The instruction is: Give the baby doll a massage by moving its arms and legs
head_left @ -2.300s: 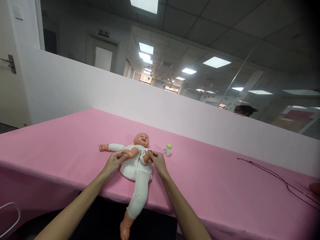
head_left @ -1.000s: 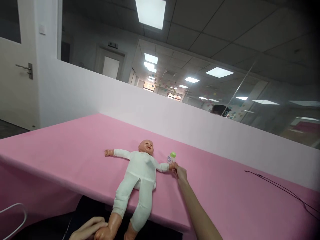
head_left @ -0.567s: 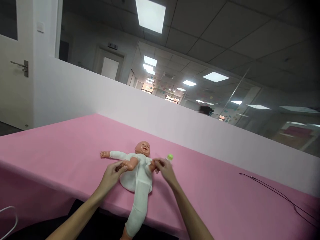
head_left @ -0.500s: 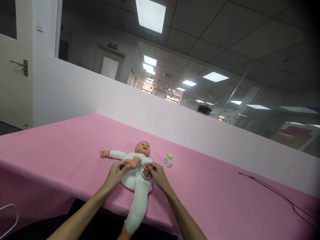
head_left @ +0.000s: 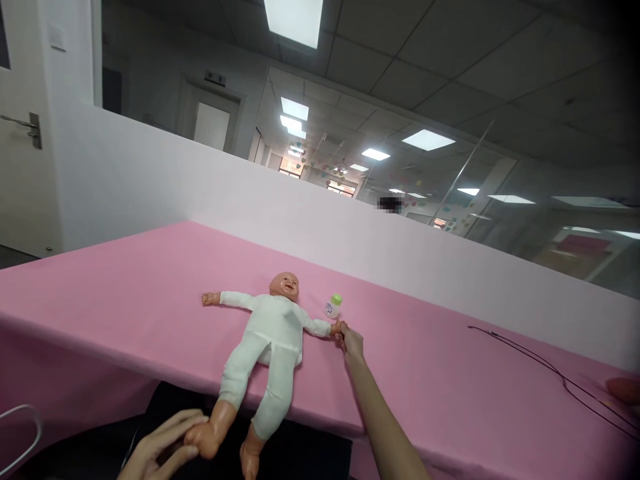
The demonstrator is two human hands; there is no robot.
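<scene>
A baby doll in a white suit lies on its back on the pink table, head toward the wall, legs reaching over the near edge. At the lower left, my left hand is closed round the doll's foot on the left side of the view. My right hand pinches the doll's small hand, its arm stretched out to the right. Just beyond that hand stands a small clear bottle with a green cap. The doll's other arm lies spread out to the left, untouched.
Thin black cables run across the table's right side, near a reddish-brown round object at the edge. A white wall with glass above borders the far side. A white cable hangs at the lower left.
The doll's raised leg has come down toward the table's near edge with my left hand on its foot. My right hand has moved right, drawing the doll's arm out from its chest.
</scene>
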